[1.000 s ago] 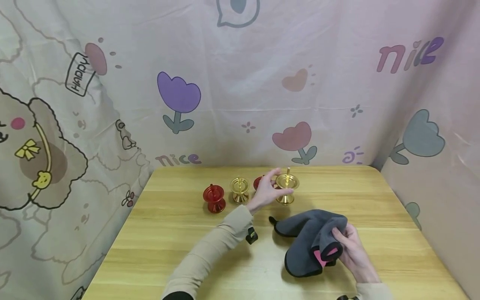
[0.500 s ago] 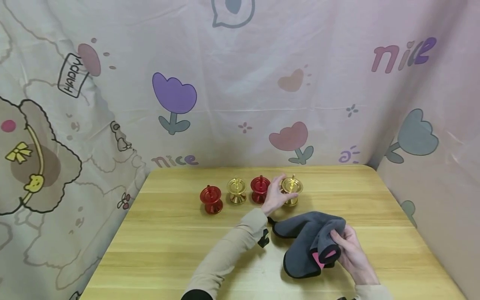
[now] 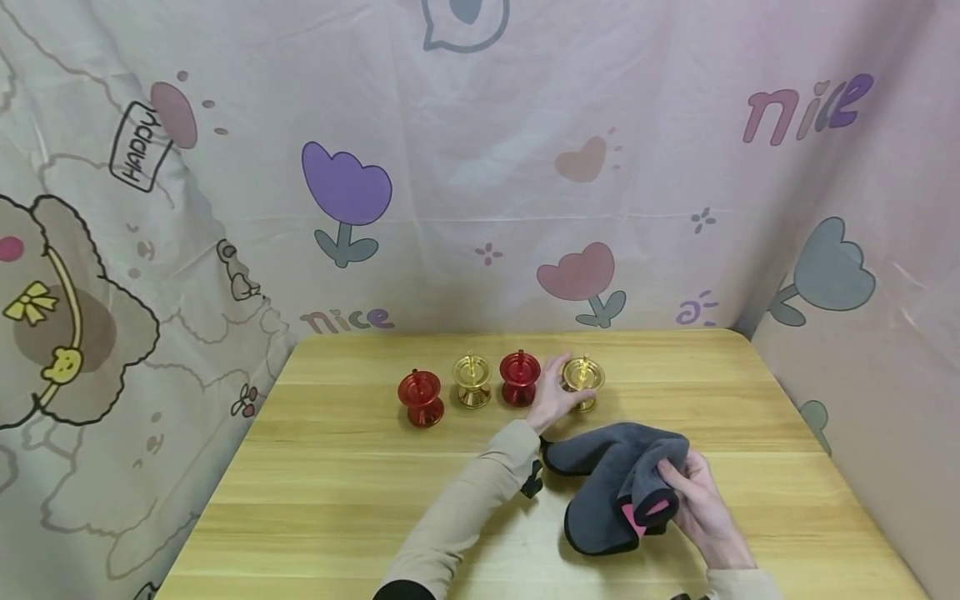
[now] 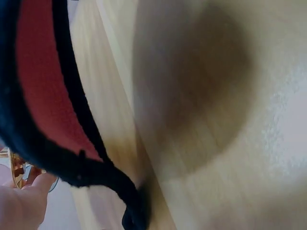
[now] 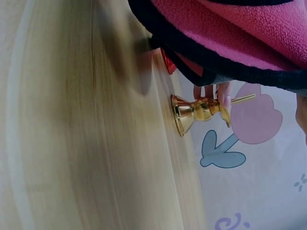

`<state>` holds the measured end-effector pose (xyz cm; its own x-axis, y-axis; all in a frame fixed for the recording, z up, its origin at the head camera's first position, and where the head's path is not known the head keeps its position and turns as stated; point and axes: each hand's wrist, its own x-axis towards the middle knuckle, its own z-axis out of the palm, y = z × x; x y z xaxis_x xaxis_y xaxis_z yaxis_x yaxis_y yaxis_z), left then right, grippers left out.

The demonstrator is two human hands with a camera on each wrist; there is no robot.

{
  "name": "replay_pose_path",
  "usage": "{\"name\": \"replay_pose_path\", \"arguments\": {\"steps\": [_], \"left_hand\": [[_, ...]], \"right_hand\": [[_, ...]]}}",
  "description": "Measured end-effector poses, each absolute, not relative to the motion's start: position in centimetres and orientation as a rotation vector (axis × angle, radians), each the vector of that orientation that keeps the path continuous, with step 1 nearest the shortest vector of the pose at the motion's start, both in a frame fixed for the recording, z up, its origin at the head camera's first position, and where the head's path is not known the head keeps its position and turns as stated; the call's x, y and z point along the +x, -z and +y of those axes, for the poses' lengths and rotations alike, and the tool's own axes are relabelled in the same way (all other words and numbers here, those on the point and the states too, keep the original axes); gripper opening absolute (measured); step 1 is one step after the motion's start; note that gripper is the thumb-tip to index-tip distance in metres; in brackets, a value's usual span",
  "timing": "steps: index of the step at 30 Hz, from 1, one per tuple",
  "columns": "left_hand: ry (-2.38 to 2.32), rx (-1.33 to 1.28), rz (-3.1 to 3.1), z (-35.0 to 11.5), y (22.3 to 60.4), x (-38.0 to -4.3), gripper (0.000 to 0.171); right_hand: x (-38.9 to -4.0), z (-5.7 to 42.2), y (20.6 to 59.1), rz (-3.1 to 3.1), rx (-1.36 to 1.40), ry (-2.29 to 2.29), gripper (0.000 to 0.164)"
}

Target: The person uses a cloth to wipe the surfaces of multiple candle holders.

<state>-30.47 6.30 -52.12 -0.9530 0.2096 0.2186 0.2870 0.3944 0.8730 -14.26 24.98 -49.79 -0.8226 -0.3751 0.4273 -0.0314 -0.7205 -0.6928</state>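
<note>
Head view: on a wooden table, we find a gold stand upright at the right end of a row of four, beyond a grey cloth. The left hand reaches it from the near left, thumb on the near side and fingers toward the far side, curled about the dish and, we judge, pinching it. The key relation is this: the stand lies just right of that palm, between thumb and fingers, its long axis vertical, spike up and foot down. In the right wrist view we see a fingertip against the dish, while the foot seems to rest on the wood. The left hand is clearly the nearer one. The right hand, well apart from the stand and closer to us, pinches the right end of the cloth between thumb and fingers; not all its fingertips show. Leftward from the left hand come a red stand, another gold stand and a last red stand. The left wrist view is partly blocked by black edging, so we cannot tell how firm the grip is.
</note>
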Motion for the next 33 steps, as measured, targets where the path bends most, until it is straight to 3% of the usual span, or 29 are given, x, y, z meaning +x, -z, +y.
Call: {"name": "replay_pose_path", "arguments": {"steps": [15, 18, 23, 28, 30, 33], "left_hand": [[1.526, -0.535, -2.669, 5.3, 50.9, -29.2, 0.08], [1.583, -0.532, -2.627, 4.5, 51.1, -28.7, 0.073], [1.642, -0.565, -2.504, 2.9, 51.4, -27.8, 0.049], [1.528, -0.42, -2.339, 1.4, 52.2, -27.2, 0.025], [1.473, -0.327, -2.285, 0.9, 52.5, -27.1, 0.023], [1.437, -0.203, -2.249, 0.3, 52.7, -27.1, 0.034]], "right_hand": [[-14.4, 24.7, 49.1, 1.088, -0.81, 2.633, 0.042], [-14.4, 24.7, 49.2, 1.08, -0.814, 2.637, 0.043], [-14.4, 24.8, 49.2, 1.092, -0.809, 2.627, 0.044], [-14.4, 24.7, 49.1, 1.102, -0.81, 2.633, 0.044], [-14.4, 24.6, 49.1, 1.104, -0.814, 2.636, 0.045], [-14.4, 24.5, 49.1, 1.109, -0.806, 2.639, 0.045]]}}
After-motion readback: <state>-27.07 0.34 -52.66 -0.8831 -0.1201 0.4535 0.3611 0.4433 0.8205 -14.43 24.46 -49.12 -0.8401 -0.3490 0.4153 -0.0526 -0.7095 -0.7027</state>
